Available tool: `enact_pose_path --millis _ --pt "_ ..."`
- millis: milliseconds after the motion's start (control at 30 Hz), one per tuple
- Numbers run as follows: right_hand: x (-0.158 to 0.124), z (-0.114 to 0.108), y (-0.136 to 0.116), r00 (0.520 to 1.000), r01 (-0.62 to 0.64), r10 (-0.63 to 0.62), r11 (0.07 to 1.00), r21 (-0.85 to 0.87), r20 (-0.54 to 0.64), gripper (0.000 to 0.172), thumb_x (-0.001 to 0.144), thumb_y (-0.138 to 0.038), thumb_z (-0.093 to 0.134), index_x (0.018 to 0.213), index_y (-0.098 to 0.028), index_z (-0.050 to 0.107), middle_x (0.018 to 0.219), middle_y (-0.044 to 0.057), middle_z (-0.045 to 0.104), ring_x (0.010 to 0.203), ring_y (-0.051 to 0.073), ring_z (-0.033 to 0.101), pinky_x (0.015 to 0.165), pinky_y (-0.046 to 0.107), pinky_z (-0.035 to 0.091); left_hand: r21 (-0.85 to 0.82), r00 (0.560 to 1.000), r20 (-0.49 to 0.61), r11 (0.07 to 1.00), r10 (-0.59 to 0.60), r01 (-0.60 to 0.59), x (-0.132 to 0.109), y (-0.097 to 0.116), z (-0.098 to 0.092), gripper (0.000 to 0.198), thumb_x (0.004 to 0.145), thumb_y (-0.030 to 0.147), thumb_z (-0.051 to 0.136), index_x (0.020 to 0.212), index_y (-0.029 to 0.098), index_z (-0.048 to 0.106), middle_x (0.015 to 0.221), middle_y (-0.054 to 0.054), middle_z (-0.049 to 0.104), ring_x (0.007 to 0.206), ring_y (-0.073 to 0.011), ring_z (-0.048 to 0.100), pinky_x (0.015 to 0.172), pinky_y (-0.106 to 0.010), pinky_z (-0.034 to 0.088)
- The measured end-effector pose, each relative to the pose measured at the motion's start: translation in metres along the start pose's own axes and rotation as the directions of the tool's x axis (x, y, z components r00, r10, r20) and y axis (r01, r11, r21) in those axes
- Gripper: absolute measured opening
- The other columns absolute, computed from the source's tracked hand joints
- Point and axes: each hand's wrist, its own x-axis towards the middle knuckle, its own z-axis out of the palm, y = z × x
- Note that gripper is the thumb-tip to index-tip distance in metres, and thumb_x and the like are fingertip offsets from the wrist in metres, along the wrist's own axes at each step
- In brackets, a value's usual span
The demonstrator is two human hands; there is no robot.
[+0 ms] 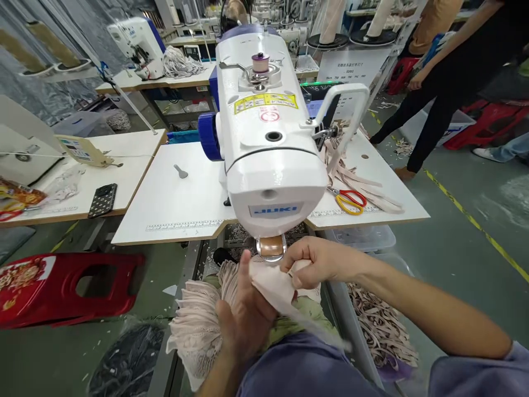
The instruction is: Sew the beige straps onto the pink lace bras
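My right hand pinches the edge of a pale pink fabric piece just below the head of a white sewing machine. My left hand is beside the fabric, palm up, with the index finger stretched upward and the thumb apart. Some of its other fingers are partly hidden by the cloth. A loose strip of the fabric trails down to the right, blurred. In my lap lies a gathered stack of pale pink lace-edged pieces, with green cloth beneath.
Red-and-yellow scissors and pink strips lie on the white tabletop. A plastic bin of fabric strips stands at right. Left are a phone and a red stool. A person stands at upper right.
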Motion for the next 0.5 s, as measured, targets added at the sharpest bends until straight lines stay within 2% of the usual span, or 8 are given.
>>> enact_pose_path --millis 33,100,167,233,300,367,433,500 --pt "0.003 -0.004 -0.006 0.999 0.036 -0.037 0.988 -0.15 -0.009 0.016 0.065 -0.029 0.063 0.075 -0.018 0.069 0.064 -0.002 0.061 0.056 0.011 0.047 0.055 0.025 0.033 -0.02 0.998 -0.037 0.998 0.055 -0.056 0.004 0.002 -0.004 0.079 0.086 0.065 -0.021 0.157 0.034 -0.004 0.141 -0.012 0.059 0.106 -0.0264 0.07 0.083 -0.043 0.057" --pt "0.012 -0.011 -0.011 0.987 0.057 -0.119 0.884 -0.464 -0.106 0.01 0.068 -0.024 0.059 0.067 -0.018 0.067 0.064 -0.001 0.059 0.06 0.012 0.048 0.057 0.026 0.032 -0.011 0.976 -0.11 0.981 0.19 -0.193 0.012 0.0 -0.016 0.07 0.096 0.068 0.012 0.156 0.033 0.017 0.143 -0.012 0.057 0.116 -0.0289 0.065 0.091 -0.044 0.055" --pt "0.022 -0.016 -0.01 0.961 0.02 -0.202 0.731 -0.682 -0.188 0.012 0.069 -0.022 0.056 0.058 -0.019 0.058 0.056 -0.002 0.052 0.057 0.012 0.042 0.055 0.027 0.028 0.221 0.929 -0.025 0.909 0.368 -0.354 0.022 -0.007 -0.029 0.065 0.095 0.06 0.044 0.149 0.026 0.039 0.142 -0.016 0.058 0.125 -0.0327 0.059 0.101 -0.047 0.05" --pt "0.029 -0.02 -0.005 0.947 0.015 -0.262 0.613 -0.79 -0.185 0.019 0.071 -0.022 0.056 0.054 -0.019 0.047 0.054 -0.003 0.046 0.056 0.011 0.037 0.055 0.028 0.026 0.476 0.861 0.155 0.728 0.484 -0.494 0.033 -0.016 -0.039 0.061 0.088 0.05 0.062 0.141 0.02 0.052 0.136 -0.018 0.062 0.128 -0.0359 0.056 0.107 -0.052 0.045" --pt "0.033 -0.02 0.0 0.944 0.02 -0.284 0.557 -0.83 -0.168 0.026 0.072 -0.022 0.057 0.053 -0.019 0.039 0.053 -0.004 0.041 0.057 0.011 0.034 0.057 0.028 0.025 0.636 0.794 0.296 0.51 0.532 -0.579 0.044 -0.023 -0.046 0.056 0.086 0.042 0.066 0.137 0.021 0.058 0.129 -0.017 0.067 0.125 -0.0355 0.058 0.107 -0.053 0.045" --pt "0.034 -0.018 0.0 0.943 0.009 -0.284 0.548 -0.836 -0.176 0.03 0.072 -0.021 0.057 0.053 -0.019 0.034 0.054 -0.004 0.039 0.057 0.011 0.032 0.059 0.029 0.025 0.698 0.749 0.38 0.363 0.543 -0.617 0.054 -0.025 -0.05 0.049 0.087 0.038 0.065 0.133 0.023 0.062 0.123 -0.016 0.07 0.119 -0.0343 0.063 0.102 -0.051 0.05" --pt "0.033 -0.015 -0.005 0.945 -0.005 -0.27 0.557 -0.831 -0.186 0.031 0.072 -0.02 0.058 0.052 -0.019 0.034 0.053 -0.004 0.04 0.057 0.011 0.033 0.058 0.029 0.025 0.695 0.73 0.434 0.319 0.527 -0.644 0.062 -0.022 -0.053 0.044 0.088 0.037 0.064 0.129 0.024 0.065 0.119 -0.015 0.072 0.111 -0.0332 0.067 0.094 -0.048 0.056" --pt "0.032 -0.011 -0.015 0.953 -0.031 -0.232 0.57 -0.821 -0.196 0.031 0.073 -0.018 0.059 0.051 -0.019 0.037 0.052 -0.004 0.042 0.056 0.011 0.034 0.056 0.028 0.025 0.679 0.764 0.447 0.38 0.465 -0.628 0.065 -0.016 -0.055 0.042 0.088 0.036 0.064 0.129 0.027 0.065 0.112 -0.012 0.075 0.105 -0.0308 0.07 0.091 -0.045 0.057"
